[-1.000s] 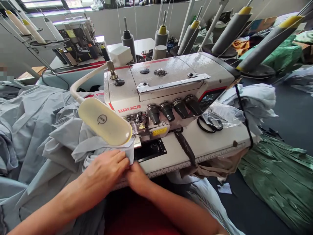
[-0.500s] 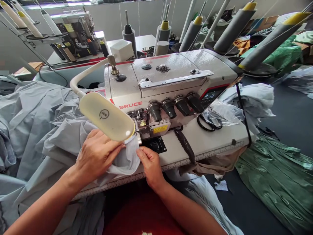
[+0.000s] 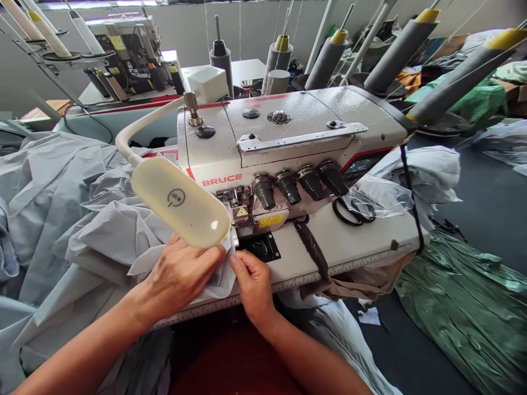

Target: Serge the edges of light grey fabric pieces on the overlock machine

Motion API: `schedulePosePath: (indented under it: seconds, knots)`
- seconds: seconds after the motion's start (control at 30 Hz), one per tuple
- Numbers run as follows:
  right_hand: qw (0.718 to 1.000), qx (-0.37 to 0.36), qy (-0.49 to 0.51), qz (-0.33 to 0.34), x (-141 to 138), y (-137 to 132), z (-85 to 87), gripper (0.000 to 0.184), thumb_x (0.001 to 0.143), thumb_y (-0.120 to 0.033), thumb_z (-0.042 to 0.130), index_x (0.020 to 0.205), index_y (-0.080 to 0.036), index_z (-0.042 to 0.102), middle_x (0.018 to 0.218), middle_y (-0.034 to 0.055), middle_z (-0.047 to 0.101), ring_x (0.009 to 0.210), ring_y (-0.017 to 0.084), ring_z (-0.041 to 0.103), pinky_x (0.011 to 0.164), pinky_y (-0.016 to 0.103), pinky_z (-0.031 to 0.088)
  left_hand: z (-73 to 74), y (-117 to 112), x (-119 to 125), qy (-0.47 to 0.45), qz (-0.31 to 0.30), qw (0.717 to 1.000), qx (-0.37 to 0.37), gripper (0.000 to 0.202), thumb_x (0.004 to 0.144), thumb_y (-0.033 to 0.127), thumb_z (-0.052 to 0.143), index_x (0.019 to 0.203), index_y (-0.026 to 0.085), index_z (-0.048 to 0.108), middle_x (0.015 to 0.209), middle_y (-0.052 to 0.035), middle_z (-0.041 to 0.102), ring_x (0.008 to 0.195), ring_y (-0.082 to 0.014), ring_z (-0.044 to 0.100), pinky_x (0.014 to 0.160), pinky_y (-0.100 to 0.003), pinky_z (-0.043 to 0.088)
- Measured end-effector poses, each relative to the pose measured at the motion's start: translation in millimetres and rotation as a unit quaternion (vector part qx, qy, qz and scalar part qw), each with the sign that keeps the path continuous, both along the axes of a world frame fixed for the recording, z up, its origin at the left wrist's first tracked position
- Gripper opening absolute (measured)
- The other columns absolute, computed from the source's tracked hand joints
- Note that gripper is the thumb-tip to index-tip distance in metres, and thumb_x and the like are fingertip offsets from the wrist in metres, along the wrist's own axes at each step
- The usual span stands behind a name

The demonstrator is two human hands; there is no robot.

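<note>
Light grey fabric [image 3: 102, 236] is heaped on the left of the table and runs under both hands to the front of a white overlock sewing machine [image 3: 209, 148]. My left hand [image 3: 185, 269] presses on this fabric just below the lamp head, thumb and fingers closed on a fold of it. Close by on the right, my right hand [image 3: 253, 277] pinches the fabric's edge between thumb and forefinger, beside the black plate [image 3: 261, 247]. The oval lamp head [image 3: 181, 203] hides the fingertips of my left hand and part of the sewing area.
Grey thread cones [image 3: 325, 60] stand behind the machine. A ruler tape [image 3: 300, 281] runs along the table's front edge. Clear plastic [image 3: 379, 195] and a black cable lie at the right. Green fabric [image 3: 465, 307] is piled beyond the table. Another machine [image 3: 127, 49] stands at the back left.
My left hand has slid right and slightly down, closer to my right hand, bringing fabric along. The right hand stays nearly in place, still pinching the edge. The view has shifted slightly.
</note>
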State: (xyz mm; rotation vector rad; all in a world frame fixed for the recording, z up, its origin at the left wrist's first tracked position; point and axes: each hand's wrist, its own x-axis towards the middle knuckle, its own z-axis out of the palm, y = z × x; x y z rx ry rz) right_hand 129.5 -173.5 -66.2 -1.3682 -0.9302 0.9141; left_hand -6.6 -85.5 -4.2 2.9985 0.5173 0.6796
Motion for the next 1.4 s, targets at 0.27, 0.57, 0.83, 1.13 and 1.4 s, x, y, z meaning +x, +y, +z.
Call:
schedulePosePath:
  seconds: [0.27, 0.57, 0.83, 1.13, 1.4]
  knots:
    - [0.996, 0.04, -0.073, -0.043, -1.8, -9.6, -8.1, 0.014, 0.092, -0.02, 0.05, 0.103, -0.021, 0.059, 0.073, 0.0006, 0.062, 0.064, 0.015, 0.056, 0.063, 0.026, 0.045, -7.7, 11.3, -6.9, -0.046, 0.037, 0.983, -0.173, 0.017, 0.094, 0.018, 0.045, 0.088, 0.015, 0.061, 0.102, -0.008, 0.068, 0.101, -0.0175, 0.063, 0.089, -0.031, 0.051]
    - [0.984, 0.097, -0.146, -0.003, 2.5, -9.6, 2.3, 0.027, 0.091, -0.011, 0.044, 0.103, -0.024, 0.065, 0.091, 0.0041, 0.071, 0.082, 0.02, 0.066, 0.074, 0.03, 0.05, -1.5, 3.5, 0.1, -0.063, 0.001, 0.991, -0.116, 0.02, 0.092, 0.011, 0.043, 0.094, 0.015, 0.062, 0.094, -0.0077, 0.07, 0.097, -0.0178, 0.063, 0.089, -0.032, 0.05]
    - [0.983, 0.098, -0.157, -0.011, -2.7, -0.3, 0.4, 0.02, 0.091, -0.012, 0.043, 0.089, -0.02, 0.061, 0.077, 0.0031, 0.065, 0.07, 0.017, 0.06, 0.066, 0.026, 0.045, -13.6, -8.2, 13.4, -0.076, 0.026, 0.995, 0.063, 0.019, 0.09, 0.006, 0.043, 0.093, 0.011, 0.062, 0.098, -0.0114, 0.069, 0.097, -0.021, 0.063, 0.083, -0.032, 0.048]
    - [0.864, 0.041, -0.415, 0.283, -1.9, -18.7, 3.0, 0.011, 0.084, -0.02, 0.056, 0.077, -0.018, 0.064, 0.07, 0.0056, 0.069, 0.066, 0.021, 0.063, 0.058, 0.029, 0.038, 4.5, -11.7, -0.2, -0.054, 0.078, 0.994, 0.048, 0.025, 0.095, 0.014, 0.036, 0.086, 0.016, 0.059, 0.072, -0.0036, 0.06, 0.066, -0.0171, 0.053, 0.066, -0.031, 0.037]
    - [0.942, 0.091, -0.293, 0.136, 16.5, -39.3, -0.6, 0.024, 0.089, -0.031, 0.055, 0.109, -0.019, 0.06, 0.08, 0.0028, 0.067, 0.066, 0.016, 0.06, 0.062, 0.026, 0.043, -8.0, 3.3, -8.7, -0.121, 0.095, 0.983, -0.1, 0.026, 0.097, 0.027, 0.041, 0.084, 0.018, 0.061, 0.079, -0.0023, 0.066, 0.072, -0.0139, 0.059, 0.066, -0.024, 0.043]
